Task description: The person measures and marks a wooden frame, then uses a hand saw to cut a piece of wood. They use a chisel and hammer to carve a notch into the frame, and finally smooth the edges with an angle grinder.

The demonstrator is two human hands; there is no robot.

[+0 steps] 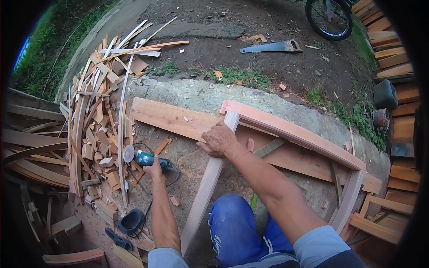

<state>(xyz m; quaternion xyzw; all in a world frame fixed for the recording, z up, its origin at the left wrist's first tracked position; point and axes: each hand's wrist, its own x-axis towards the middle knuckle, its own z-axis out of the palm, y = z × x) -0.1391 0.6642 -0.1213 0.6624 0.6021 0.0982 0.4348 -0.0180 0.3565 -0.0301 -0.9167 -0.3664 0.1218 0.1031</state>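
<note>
A teal angle grinder (pixel 145 158) with a pale round disc (pixel 129 153) lies low over the ground to the left. My left hand (pixel 154 168) is closed on its body, thumb uppermost. My right hand (pixel 219 140) wraps round the near-left rail (pixel 203 192) of a wooden frame, close to its upper end. The frame's pinkish far rail (pixel 295 131) runs from that corner to the right, where another rail (pixel 351 198) comes back toward me. Beneath the frame lies a wide plank (pixel 174 117). A dark cord (pixel 175 178) trails from the grinder.
Offcuts and long strips form a pile (pixel 100 134) at the left. Nearer lie a dark cup-like object (pixel 131 222) and a black clamp-like piece (pixel 118 239). A handsaw (pixel 271 47) rests on the far dirt near a wheel (pixel 329 18). Stacked boards (pixel 404 129) line the right.
</note>
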